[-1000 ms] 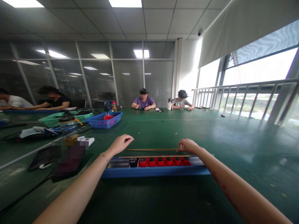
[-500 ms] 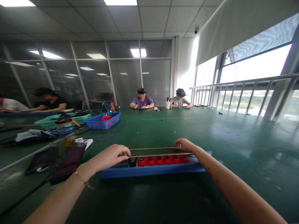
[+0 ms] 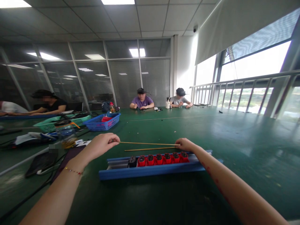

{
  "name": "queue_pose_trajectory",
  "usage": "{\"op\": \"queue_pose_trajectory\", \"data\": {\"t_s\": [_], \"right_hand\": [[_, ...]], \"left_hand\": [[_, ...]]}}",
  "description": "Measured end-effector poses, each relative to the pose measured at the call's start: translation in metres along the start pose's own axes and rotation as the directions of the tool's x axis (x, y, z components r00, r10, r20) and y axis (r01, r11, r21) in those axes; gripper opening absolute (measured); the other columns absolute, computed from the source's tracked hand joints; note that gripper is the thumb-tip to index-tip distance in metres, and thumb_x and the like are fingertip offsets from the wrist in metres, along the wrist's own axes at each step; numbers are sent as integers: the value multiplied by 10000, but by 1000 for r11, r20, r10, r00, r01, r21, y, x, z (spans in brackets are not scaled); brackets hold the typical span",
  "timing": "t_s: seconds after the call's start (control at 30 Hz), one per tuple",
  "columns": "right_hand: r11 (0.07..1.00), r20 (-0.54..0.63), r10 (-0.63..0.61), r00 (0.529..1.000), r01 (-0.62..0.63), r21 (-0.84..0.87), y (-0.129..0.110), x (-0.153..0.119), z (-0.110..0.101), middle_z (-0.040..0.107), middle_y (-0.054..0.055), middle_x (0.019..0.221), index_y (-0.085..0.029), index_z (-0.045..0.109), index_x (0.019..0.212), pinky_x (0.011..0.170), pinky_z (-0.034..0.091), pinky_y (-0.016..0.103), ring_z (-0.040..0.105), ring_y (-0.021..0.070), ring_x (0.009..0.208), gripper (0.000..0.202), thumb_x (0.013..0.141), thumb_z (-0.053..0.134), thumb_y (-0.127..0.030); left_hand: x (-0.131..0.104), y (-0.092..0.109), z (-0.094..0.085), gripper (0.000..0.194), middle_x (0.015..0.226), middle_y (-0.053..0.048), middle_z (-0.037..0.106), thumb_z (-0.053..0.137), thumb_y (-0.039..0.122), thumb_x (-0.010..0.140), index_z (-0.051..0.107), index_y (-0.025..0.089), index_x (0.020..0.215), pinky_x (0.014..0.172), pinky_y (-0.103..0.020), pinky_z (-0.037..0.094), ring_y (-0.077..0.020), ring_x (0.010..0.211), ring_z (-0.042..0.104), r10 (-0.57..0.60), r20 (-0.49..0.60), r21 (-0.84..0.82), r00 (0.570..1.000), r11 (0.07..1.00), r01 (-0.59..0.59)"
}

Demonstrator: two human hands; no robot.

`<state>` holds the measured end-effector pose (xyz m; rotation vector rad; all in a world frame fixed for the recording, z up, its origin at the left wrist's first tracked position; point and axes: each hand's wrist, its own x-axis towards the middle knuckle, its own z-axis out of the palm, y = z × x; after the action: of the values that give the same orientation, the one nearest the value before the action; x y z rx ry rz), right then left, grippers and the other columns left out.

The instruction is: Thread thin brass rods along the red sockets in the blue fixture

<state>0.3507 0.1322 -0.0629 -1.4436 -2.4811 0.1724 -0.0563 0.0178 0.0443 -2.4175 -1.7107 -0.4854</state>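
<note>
Held stick [image 3: 150,143]: just beyond the far side of the tray [image 3: 150,171]; the step in hand looks like handling this stick by its ends; moving it further would seem to call for both hands travelling together, the thin length level and clear of the tray.
Left hand [image 3: 104,144]: beyond the tray's left end; fingers pinched on the stick's left end.
Right hand [image 3: 186,144]: beyond the tray's right part; fingers curled at the stick's right end, near the loose stick too; I cannot tell whether it grips either.
Loose stick [image 3: 150,149]: between the tray and the held stick, roughly along the tray.
Tray: one black block [image 3: 132,161] towards its left end; six red blocks [image 3: 159,161] with dark tops in a row to the right of that.
Blue basket [image 3: 95,126]: beyond the tray, to its left; something red inside.
Green basket [image 3: 48,126]: further left of the tray; dark items in it, too jumbled to name.
Jar [image 3: 67,135]: left of the tray; amber contents low down.
</note>
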Motion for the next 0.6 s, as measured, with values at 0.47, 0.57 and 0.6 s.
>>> {"op": "queue_pose_trajectory", "data": {"t_s": [0.47,0.57,0.6], "right_hand": [[999,-58,38,998,-38,-3,-4,-4,-1,658,23,743,-196,606,968,640,424,230,594,161,691,280,763,485,-343],[998,-7,-47,999,47,-39,-7,-5,-3,656,40,803,-203,601,1001,644,429,239,592,176,717,410,717,515,-485],[996,12,-75,997,75,-55,-8,-5,-4,654,45,835,-207,606,999,663,430,241,591,181,748,418,705,525,-494]], "left_hand": [[37,5,86,151,813,-11,636,571,355,668,636,221,692,680,-218,396,-163,768,579,-2,228,-31,974,999,9],[43,9,98,167,911,-26,616,574,371,675,637,224,719,747,-234,390,-180,858,559,-14,213,-1,977,1000,14],[45,10,102,167,922,-29,614,573,373,678,637,225,721,751,-236,390,-182,870,557,-20,214,8,977,1000,18]]}}
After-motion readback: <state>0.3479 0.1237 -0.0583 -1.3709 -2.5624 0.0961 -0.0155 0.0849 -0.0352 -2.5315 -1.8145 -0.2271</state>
